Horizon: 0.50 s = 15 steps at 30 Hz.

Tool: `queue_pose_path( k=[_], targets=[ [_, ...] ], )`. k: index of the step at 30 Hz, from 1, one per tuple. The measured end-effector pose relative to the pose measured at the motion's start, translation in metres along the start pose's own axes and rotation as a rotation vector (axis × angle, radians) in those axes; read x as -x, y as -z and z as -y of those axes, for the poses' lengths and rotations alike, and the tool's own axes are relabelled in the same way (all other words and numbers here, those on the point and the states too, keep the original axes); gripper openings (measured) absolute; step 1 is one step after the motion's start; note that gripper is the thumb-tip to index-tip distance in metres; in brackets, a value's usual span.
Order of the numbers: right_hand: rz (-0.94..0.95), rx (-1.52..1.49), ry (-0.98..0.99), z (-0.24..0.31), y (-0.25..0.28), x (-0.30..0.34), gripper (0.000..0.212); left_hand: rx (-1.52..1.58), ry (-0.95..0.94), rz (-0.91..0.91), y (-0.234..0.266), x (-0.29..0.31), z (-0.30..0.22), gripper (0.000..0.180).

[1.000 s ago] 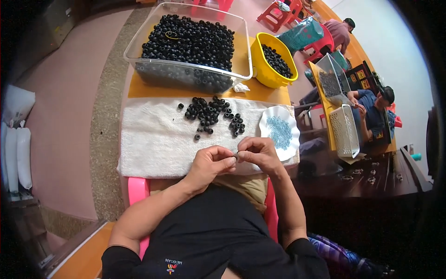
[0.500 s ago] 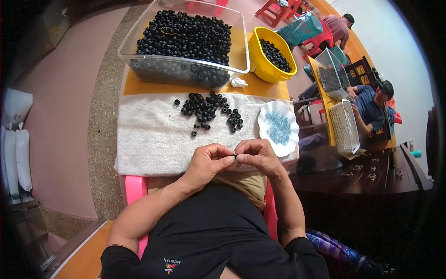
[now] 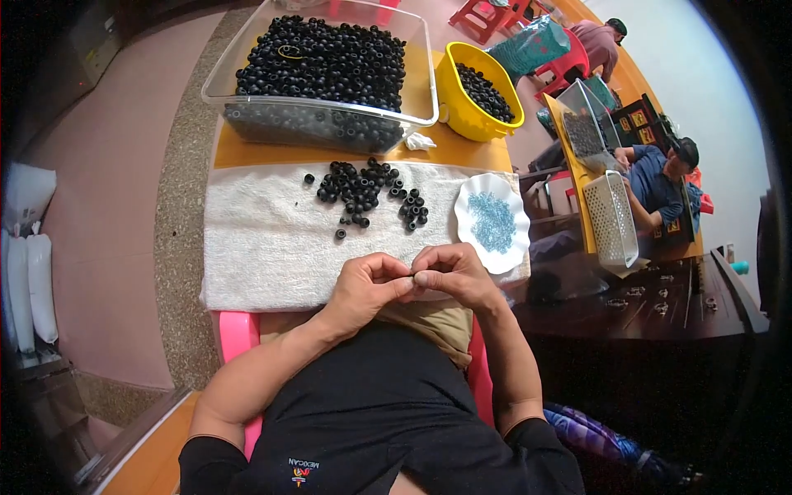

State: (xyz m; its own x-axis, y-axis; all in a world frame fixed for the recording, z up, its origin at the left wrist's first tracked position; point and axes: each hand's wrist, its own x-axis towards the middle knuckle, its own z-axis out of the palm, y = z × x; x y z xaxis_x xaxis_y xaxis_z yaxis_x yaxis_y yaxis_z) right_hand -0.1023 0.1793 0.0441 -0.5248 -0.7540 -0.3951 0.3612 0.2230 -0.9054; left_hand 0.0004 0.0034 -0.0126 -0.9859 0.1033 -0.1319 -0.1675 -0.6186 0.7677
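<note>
My left hand and my right hand meet just off the near edge of a white towel. Both are closed, thumbs and forefingers pinching one small black bead between them; the fingertips hide nearly all of it. Beyond my hands a loose heap of black beads with wide holes lies on the towel, a few apart from the rest. By my right hand stands a white scalloped plate that holds many tiny clear bluish pieces.
Behind the towel are a clear plastic box of black beads, a yellow tub with more, and crumpled white tissue. A pink chair shows beside me. On the right a person works near a white perforated basket.
My fingers have shifted slightly around the bead, and less of it shows now. A tiny dark speck now shows on the towel, left of the heap. The whole view has moved a little.
</note>
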Motion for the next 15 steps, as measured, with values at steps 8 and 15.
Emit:
queue_pose_path(
  k=[8, 15],
  targets=[
    [-0.149, 0.404, 0.251, -0.015, -0.005, 0.006, 0.014, 0.086, 0.021, -0.072, -0.003, 0.0, -0.001, 0.013],
    [-0.245, 0.55, 0.385, -0.022, -0.014, 0.008, 0.016, 0.081, 0.03, -0.081, -0.001, 0.0, 0.001, 0.012]
  ],
)
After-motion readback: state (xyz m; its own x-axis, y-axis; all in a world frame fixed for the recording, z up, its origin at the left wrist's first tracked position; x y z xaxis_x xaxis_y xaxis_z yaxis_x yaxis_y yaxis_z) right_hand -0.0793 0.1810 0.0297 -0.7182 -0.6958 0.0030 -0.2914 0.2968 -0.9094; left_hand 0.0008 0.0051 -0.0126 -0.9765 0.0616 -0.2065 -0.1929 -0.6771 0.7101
